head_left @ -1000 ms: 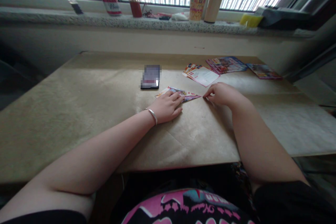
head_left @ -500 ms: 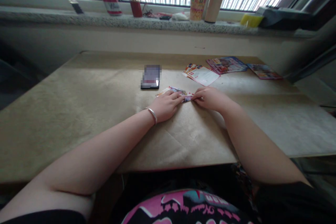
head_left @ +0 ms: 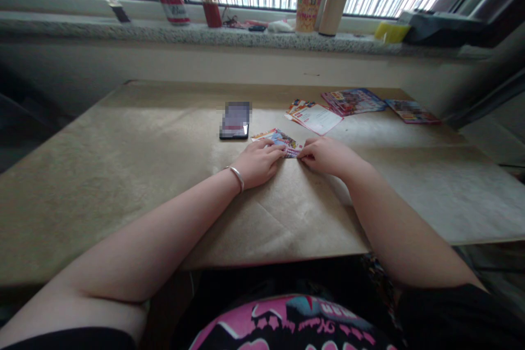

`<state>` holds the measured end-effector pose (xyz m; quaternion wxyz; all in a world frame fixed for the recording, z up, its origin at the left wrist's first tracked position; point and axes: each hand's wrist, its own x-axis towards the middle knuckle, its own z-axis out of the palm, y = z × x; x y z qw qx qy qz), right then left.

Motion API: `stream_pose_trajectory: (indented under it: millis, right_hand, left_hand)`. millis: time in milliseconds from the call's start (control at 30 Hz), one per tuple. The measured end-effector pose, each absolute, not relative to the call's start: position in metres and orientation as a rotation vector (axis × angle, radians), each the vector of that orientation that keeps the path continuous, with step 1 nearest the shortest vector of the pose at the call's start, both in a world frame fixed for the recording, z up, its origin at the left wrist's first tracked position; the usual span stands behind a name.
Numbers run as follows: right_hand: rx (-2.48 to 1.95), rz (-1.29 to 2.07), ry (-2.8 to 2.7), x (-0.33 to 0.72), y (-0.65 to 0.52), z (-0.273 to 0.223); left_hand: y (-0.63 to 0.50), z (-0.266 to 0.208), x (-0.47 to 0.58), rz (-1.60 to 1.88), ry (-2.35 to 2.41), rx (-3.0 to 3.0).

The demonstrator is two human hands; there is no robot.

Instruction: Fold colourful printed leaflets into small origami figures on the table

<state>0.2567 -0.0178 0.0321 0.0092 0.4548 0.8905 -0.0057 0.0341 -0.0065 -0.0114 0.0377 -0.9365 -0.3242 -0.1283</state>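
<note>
Since the first frame, the right hand [head_left: 326, 154] has shifted left onto the printed paper [head_left: 278, 135], thumb and fingertips pinched on its right end. The left hand [head_left: 258, 164] lies palm down, fingers extended, pressing the paper but not gripping it. Paper sits between the surface's [head_left: 123, 175] near and far edges. Beyond: phone [head_left: 235, 120], loose cards [head_left: 318, 117], then booklets [head_left: 355, 101] toward the far right corner.

phone [head_left: 235, 121] on table [head_left: 102, 164] | red can [head_left: 172, 3], patterned cup [head_left: 310, 5] on windowsill [head_left: 238, 37]
</note>
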Motion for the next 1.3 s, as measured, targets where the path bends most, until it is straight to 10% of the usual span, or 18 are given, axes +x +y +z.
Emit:
stream_pose_trajectory:
  millis: [1300]
  right_hand:
    - [1.399, -0.095, 2.836, 0.254, -0.016, 0.029]
  left_hand:
    - [-0.012, 0.020, 0.014, -0.146, -1.267, -2.903]
